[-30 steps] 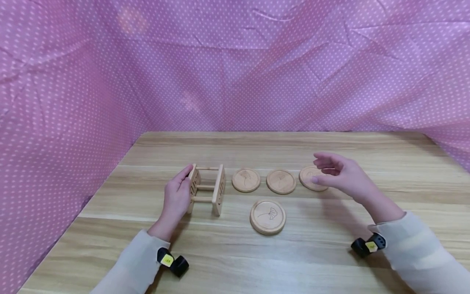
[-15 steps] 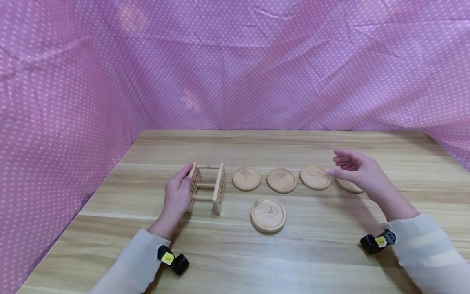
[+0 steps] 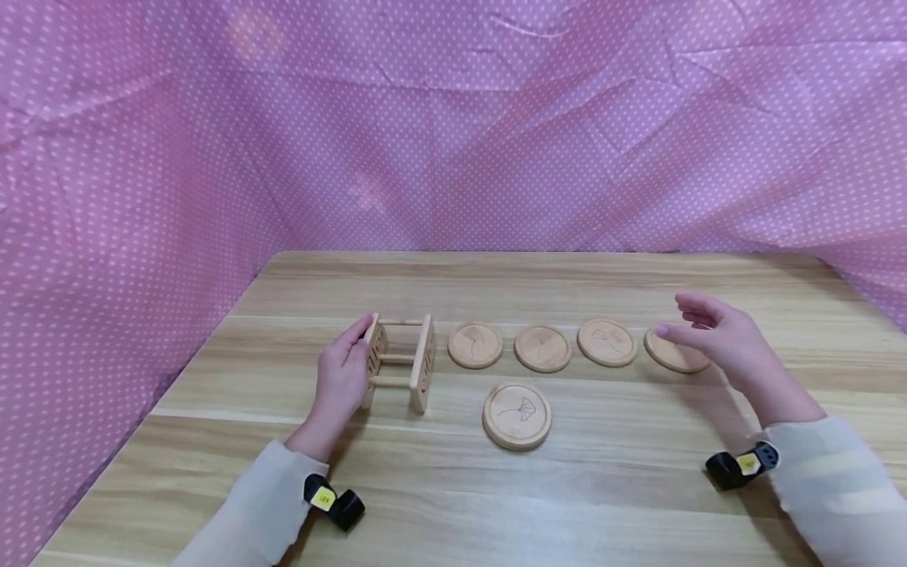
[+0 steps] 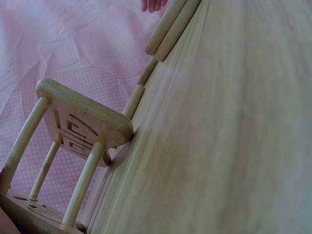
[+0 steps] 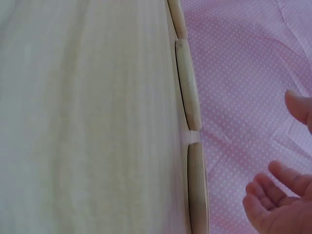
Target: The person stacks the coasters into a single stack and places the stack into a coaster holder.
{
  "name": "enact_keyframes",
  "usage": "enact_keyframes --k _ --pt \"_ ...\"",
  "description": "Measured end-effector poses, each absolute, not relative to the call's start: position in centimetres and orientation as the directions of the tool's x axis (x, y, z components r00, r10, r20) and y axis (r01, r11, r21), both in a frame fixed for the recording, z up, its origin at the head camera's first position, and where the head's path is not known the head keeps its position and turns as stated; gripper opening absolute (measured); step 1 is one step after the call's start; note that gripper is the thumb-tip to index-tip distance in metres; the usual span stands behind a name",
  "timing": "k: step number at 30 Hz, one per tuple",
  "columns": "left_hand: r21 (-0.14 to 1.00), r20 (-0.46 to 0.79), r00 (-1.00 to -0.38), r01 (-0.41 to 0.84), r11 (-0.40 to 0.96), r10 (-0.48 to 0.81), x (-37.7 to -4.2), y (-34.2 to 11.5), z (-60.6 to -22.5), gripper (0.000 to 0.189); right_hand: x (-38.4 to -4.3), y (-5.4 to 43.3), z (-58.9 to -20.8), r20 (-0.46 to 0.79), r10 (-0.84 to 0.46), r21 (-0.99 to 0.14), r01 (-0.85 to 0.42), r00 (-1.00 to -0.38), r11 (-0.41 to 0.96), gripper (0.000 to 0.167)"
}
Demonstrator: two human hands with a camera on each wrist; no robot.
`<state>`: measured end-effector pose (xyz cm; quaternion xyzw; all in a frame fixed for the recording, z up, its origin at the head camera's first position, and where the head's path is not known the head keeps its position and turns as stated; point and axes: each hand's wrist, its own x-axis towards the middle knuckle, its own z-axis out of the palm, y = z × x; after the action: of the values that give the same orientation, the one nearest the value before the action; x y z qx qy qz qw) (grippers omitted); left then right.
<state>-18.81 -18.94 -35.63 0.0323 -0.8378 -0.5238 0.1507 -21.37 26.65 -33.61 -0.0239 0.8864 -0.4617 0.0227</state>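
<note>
On the left of the table my left hand (image 3: pixel 342 374) grips the near side panel of a small wooden coaster rack (image 3: pixel 423 364). The rack has two cut-out panels joined by round rods, and no coaster sits between them. My right hand (image 3: pixel 740 356) hovers over the rightmost wooden coaster (image 3: pixel 669 354), thumb and fingers spread apart and holding nothing. Three more round coasters lie in that row: one (image 3: pixel 475 345) beside the rack, one (image 3: pixel 542 349) in the middle and one (image 3: pixel 607 342) further right. In the right wrist view, the fingers (image 5: pixel 282 195) stand clear of the coasters (image 5: pixel 197 190).
Nearer to me lies a thicker coaster pile (image 3: pixel 517 416), which shows two layers in the left wrist view. The wood-grain table (image 3: pixel 567 504) carries everything. A pink dotted cloth (image 3: pixel 453 157) hangs behind and at the sides.
My right hand has moved right along the row, from the third coaster to the rightmost one, uncovering both. The left hand and the rack have stayed put.
</note>
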Motion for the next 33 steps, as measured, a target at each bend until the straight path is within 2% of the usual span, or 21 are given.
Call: enact_keyframes --k 12,23,33 --pt "0.892 0.198 -0.955 0.084 0.443 -0.219 -18.9 -18.9 -35.7 0.041 -22.1 28.1 -34.6 -0.167 -0.049 -0.805 0.107 -0.985 0.584 0.087" --pt "0.890 0.206 -0.953 0.088 0.447 -0.222 -18.8 -18.9 -35.7 0.041 -22.4 28.9 -35.3 -0.285 -0.080 -0.822 0.201 -0.955 0.533 0.095" --pt "0.883 0.236 -0.947 0.114 0.456 -0.220 -18.9 -18.9 -35.6 0.040 -22.7 28.7 -35.6 -0.266 -0.116 -0.824 0.163 -0.957 0.543 0.101"
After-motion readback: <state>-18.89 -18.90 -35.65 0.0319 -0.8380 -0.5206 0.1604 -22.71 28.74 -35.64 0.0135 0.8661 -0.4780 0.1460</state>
